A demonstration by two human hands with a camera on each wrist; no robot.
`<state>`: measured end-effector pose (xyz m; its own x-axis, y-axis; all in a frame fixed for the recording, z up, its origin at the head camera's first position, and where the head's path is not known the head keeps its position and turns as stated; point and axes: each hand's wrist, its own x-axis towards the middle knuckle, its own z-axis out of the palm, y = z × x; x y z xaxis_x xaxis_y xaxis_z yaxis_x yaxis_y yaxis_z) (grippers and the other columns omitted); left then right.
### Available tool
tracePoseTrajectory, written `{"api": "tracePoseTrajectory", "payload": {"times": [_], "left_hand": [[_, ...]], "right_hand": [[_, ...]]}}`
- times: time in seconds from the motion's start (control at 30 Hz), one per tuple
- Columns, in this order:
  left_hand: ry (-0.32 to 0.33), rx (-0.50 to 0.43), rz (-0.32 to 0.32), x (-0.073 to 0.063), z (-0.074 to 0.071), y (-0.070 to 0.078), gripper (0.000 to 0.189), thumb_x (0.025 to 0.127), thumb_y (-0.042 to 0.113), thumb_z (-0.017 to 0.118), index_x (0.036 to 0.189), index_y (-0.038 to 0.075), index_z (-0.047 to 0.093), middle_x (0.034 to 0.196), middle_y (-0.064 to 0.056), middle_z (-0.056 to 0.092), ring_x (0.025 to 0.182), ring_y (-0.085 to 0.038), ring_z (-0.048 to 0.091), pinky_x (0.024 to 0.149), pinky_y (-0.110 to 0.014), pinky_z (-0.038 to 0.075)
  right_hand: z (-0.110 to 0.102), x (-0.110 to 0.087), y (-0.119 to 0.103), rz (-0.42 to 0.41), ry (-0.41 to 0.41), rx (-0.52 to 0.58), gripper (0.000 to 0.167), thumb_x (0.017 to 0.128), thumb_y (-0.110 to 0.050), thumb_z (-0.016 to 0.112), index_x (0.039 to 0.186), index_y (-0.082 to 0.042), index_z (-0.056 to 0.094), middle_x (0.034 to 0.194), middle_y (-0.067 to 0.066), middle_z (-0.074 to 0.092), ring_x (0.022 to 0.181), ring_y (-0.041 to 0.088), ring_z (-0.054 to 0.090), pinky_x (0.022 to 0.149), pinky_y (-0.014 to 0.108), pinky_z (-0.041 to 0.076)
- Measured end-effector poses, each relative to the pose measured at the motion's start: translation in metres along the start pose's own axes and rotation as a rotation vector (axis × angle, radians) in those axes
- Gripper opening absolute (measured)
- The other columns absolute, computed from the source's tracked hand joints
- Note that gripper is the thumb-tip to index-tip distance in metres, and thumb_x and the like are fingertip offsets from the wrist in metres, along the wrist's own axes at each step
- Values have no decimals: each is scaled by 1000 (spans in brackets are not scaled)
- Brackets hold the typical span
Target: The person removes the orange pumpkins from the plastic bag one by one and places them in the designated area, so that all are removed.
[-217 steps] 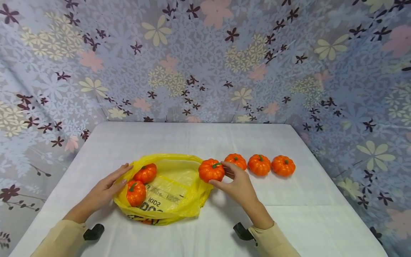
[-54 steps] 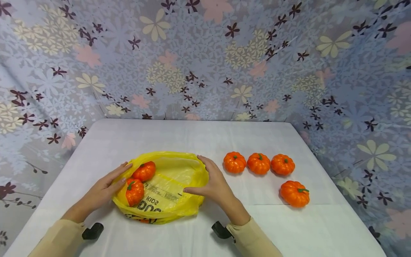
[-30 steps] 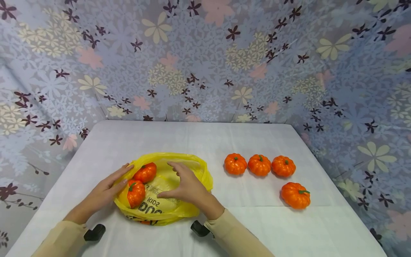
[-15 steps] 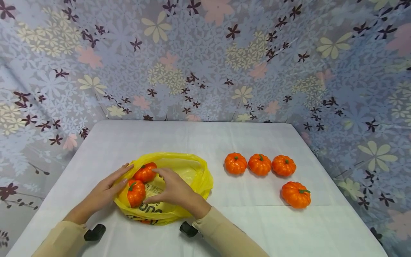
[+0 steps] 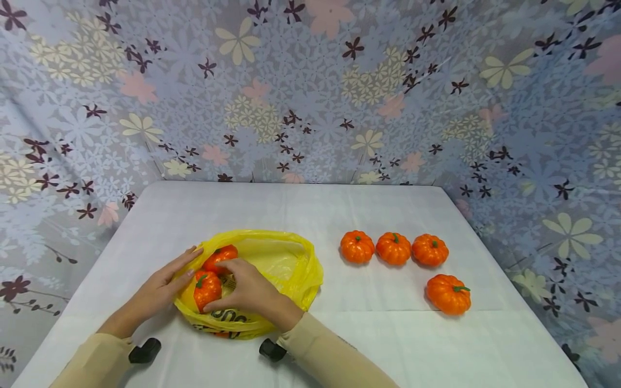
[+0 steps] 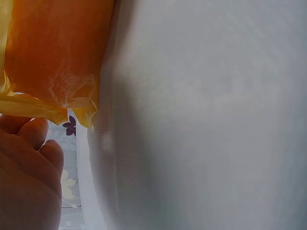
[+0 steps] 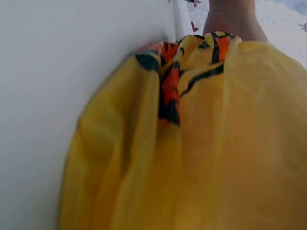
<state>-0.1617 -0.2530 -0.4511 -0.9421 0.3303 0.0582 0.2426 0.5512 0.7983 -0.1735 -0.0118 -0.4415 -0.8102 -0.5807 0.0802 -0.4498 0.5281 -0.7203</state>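
A yellow plastic bag (image 5: 291,253) lies with its mouth spread on the white table. Inside its left part are two small orange pumpkins: the nearer pumpkin (image 5: 207,291) shows a green stem, and the farther pumpkin (image 5: 218,260) is partly covered by fingers. My left hand (image 5: 157,285) rests against the bag's left rim with its fingers extended. In the bag, my right hand (image 5: 247,291) spreads thumb and fingers toward the nearer pumpkin, a gap showing between palm and pumpkin. The right wrist view shows mostly bag (image 7: 192,158); the left wrist view shows fingers (image 6: 36,134) by the bag's edge.
Right of the bag, a row of three pumpkins (image 5: 357,248) (image 5: 393,249) (image 5: 429,250) sits on the table (image 5: 301,207). Another pumpkin (image 5: 448,295) lies nearer, at the right. Floral cloth (image 5: 310,97) stands behind the table and at its sides.
Earlier my right hand held a pumpkin at the bag's right rim; that pumpkin now lies at the table's right. Since then the hand has moved left into the bag. My left hand stays put.
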Motion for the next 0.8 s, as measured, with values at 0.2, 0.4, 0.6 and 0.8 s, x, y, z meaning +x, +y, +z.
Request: {"api": "tracePoseTrajectory", "payload": {"times": [0.2,0.4,0.6,0.8], "left_hand": [[4,0,1,-1,0,0,52,107,29,50,157,20,39,164,-15,22,149,-46,14,108,-77,14],[8,-5,5,-2,0,0,52,107,28,50,157,19,40,164,-15,23,149,-46,15,108,-78,14],[6,-13,-1,0,0,-1,52,107,28,51,157,19,39,164,-16,22,149,-46,14,108,-78,13],[5,-12,-7,0,2,0,52,107,29,51,156,19,40,164,-15,23,149,-46,13,109,-77,13]], "right_hand": [[7,2,-3,-43,-7,-27,78,74,-44,90,138,-13,58,130,-9,57,118,4,54,99,17,44],[14,6,-4,-60,-23,-117,74,76,-39,89,137,-11,58,131,-8,58,117,2,53,98,14,42],[18,6,-7,-20,0,-137,71,77,-39,89,135,-12,58,129,-7,57,117,3,53,98,15,43],[17,3,-7,-8,18,-120,66,76,-38,90,129,-12,59,120,-10,60,107,0,56,92,11,45]]}}
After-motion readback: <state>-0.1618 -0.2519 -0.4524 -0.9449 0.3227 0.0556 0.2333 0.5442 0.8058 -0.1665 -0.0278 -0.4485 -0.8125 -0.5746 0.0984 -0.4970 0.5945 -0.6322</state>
